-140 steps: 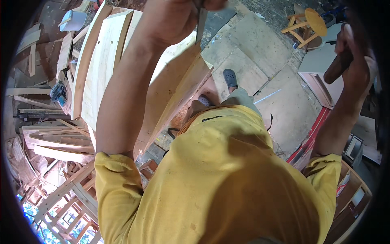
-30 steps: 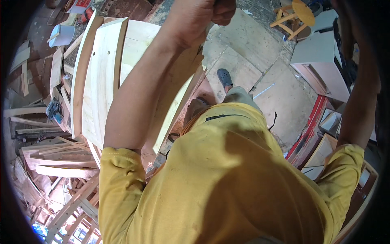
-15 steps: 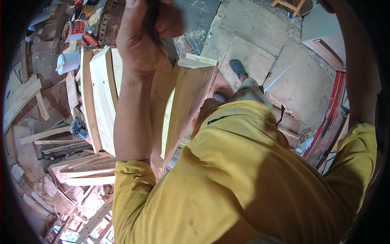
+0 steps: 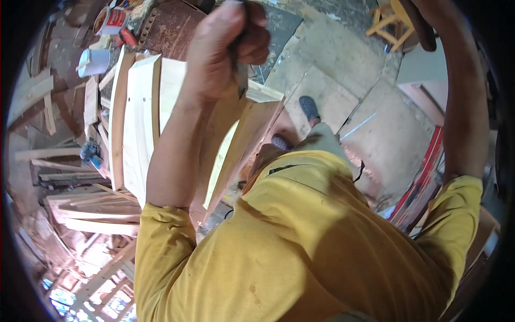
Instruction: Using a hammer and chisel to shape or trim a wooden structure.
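My left hand [image 4: 228,51] is closed in a fist around a dark tool, raised over the pale wooden workpiece. A flat grey blade [image 4: 242,80] shows below the fist, so it looks like a chisel. The workpiece [image 4: 142,115] has curved boards on its left side and a thick upright plank [image 4: 244,142] on its right. My right hand [image 4: 429,8] is lifted at the top right, mostly cut off by the frame edge. Out of it sticks the rounded end of a brown wooden handle [image 4: 421,29]; the tool's head is out of view.
White buckets [image 4: 94,61] stand at the far left, near a blue power tool [image 4: 91,154]. Wood offcuts [image 4: 99,214] lie piled at the left. A wooden stool [image 4: 391,24] and a pale cabinet [image 4: 424,75] are at the right. My feet in grey clogs [image 4: 309,108] rest on floor panels.
My left hand with the dark tool appears farther right and lower over the workpiece. More of the handle in my right hand shows. The whole view has shifted slightly.
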Tool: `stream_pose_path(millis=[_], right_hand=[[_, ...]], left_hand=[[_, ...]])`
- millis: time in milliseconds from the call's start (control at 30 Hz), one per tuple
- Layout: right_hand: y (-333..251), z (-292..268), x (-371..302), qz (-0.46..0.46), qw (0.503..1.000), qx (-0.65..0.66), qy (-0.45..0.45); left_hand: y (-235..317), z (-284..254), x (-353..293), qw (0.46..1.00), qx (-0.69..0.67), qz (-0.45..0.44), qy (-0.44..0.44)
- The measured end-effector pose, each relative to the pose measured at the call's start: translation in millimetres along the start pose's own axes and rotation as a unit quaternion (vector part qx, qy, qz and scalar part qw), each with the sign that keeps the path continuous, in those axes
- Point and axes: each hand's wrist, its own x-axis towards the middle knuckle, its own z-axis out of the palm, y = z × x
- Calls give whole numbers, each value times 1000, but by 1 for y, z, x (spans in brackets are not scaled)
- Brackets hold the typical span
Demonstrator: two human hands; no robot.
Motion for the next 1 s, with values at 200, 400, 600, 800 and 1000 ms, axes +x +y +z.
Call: stream_pose_path(millis=[200, 400, 600, 800, 1000], right_hand=[[-21, 40, 3, -1, 999, 49, -15], [-13, 8, 6, 241, 960, 74, 125], [4, 2, 1, 265, 963, -4, -44], [62, 0, -7, 210, 964, -119, -109], [41, -2, 5, 202, 968, 69, 131]], left_hand=[[-5, -8, 9, 997, 23, -20, 67], [-9, 19, 25, 994, 81, -20, 74], [-8, 10, 25, 990, 103, -16, 94], [-5, 14, 23, 992, 68, -22, 100], [-9, 17, 27, 993, 41, -56, 93]])
